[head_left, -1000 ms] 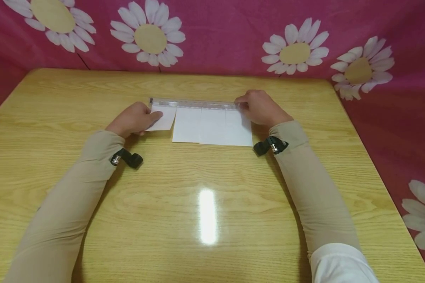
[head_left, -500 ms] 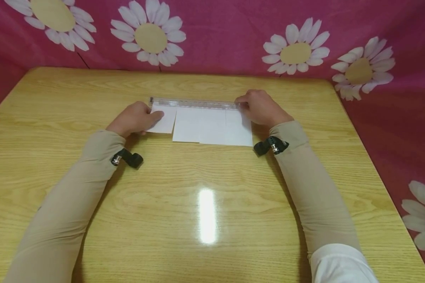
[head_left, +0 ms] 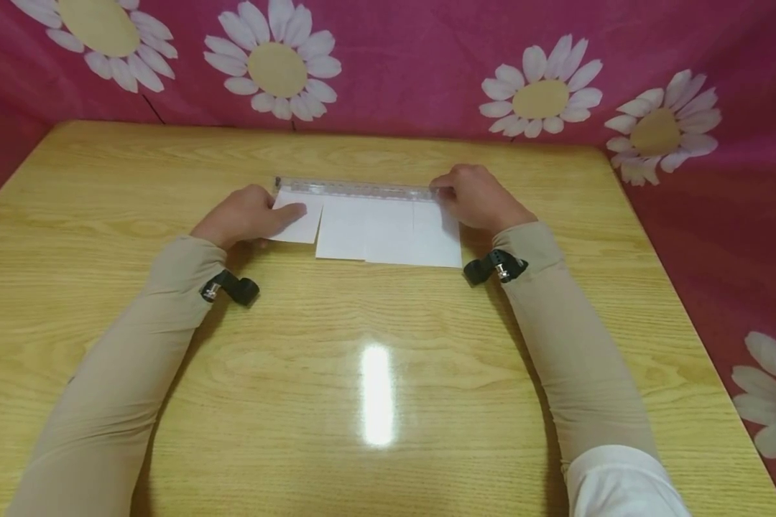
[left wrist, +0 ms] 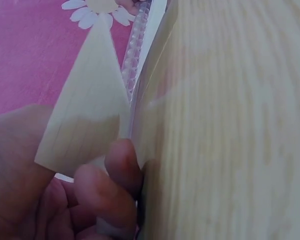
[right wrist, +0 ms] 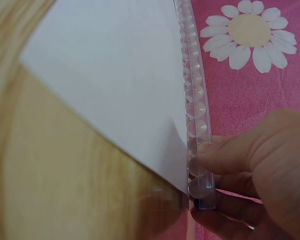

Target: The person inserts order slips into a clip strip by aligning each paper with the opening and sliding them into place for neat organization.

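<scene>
A long clear plastic strip (head_left: 362, 189), with a row of round shapes along it, lies across the far part of the table. White paper (head_left: 388, 228) extends from its near side, with slits dividing it into flaps. My left hand (head_left: 248, 214) holds the leftmost flap (head_left: 304, 228), thumb on top and fingers underneath. In the left wrist view that flap (left wrist: 87, 107) stands raised from the table. My right hand (head_left: 478, 197) pinches the strip's right end. In the right wrist view, thumb and fingers grip the clear strip (right wrist: 196, 115) beside the white sheet (right wrist: 115, 85).
The wooden table (head_left: 284, 373) reaches back to a pink cloth (head_left: 414, 79) printed with daisies. A dark camera mount (head_left: 236, 287) sits on the left wrist, and a similar mount (head_left: 491, 268) on the right. Light glares (head_left: 378, 395) off the near tabletop.
The leftmost flap has come down slightly, its near edge lower than before. My left thumb has slid a little to the right across it. The right hand and strip look nearly still.
</scene>
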A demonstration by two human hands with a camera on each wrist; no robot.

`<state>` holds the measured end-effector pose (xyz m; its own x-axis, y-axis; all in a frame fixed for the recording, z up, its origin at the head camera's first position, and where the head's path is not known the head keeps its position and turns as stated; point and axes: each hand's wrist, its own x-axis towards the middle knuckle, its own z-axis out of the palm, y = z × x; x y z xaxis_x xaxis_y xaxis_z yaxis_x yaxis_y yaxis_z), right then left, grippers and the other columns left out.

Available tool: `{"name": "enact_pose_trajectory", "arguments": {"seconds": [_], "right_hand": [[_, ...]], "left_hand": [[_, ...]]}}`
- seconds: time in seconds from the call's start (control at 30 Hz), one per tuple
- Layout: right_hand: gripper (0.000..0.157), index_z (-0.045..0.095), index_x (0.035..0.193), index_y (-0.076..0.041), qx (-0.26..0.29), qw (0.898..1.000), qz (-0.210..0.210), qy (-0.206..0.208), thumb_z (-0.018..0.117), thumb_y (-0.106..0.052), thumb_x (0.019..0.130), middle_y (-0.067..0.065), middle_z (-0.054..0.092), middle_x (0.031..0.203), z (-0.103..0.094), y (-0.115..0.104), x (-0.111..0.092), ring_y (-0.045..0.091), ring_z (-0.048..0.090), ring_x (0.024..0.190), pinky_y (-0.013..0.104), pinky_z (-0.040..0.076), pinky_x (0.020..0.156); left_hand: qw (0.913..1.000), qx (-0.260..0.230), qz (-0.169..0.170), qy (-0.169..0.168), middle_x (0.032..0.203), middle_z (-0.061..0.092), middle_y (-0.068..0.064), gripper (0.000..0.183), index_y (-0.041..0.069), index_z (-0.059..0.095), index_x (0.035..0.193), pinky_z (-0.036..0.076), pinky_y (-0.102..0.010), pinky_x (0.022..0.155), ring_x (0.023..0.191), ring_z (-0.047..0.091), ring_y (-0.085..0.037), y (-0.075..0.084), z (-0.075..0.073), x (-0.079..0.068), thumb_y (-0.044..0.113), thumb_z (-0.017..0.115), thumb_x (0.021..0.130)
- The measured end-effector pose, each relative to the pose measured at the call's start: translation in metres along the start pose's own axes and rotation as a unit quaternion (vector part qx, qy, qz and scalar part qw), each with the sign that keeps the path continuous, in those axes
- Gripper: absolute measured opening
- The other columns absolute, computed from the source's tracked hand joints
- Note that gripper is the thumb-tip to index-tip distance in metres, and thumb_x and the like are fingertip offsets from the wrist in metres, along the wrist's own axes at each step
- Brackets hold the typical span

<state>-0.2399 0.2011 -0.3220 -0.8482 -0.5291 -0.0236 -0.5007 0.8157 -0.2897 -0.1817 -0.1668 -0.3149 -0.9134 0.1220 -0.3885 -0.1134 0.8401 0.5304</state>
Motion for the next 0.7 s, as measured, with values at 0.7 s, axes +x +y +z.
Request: {"name": "enact_pose_trajectory", "arguments": {"seconds": [0.7], "right_hand": [[0.031, 0.071, 0.131, -0.006, 0.013, 1.000, 0.006, 0.000, 0.056, -0.010, 0.104, 0.019, 0.073, 0.116, 0.001, -0.001, -0.001, 0.030, 0.060, 0.096, 0.045, 0.053, 0.098]], "left_hand": [[0.9996, 0.002, 0.016, -0.021, 0.059, 0.057, 0.000, 0.055, 0.006, 0.071, 0.077, 0.038, -0.037, 0.079, 0.068, 0.055, -0.021, -0.016, -0.016, -0.005, 0.055, 0.060, 0.100]]}}
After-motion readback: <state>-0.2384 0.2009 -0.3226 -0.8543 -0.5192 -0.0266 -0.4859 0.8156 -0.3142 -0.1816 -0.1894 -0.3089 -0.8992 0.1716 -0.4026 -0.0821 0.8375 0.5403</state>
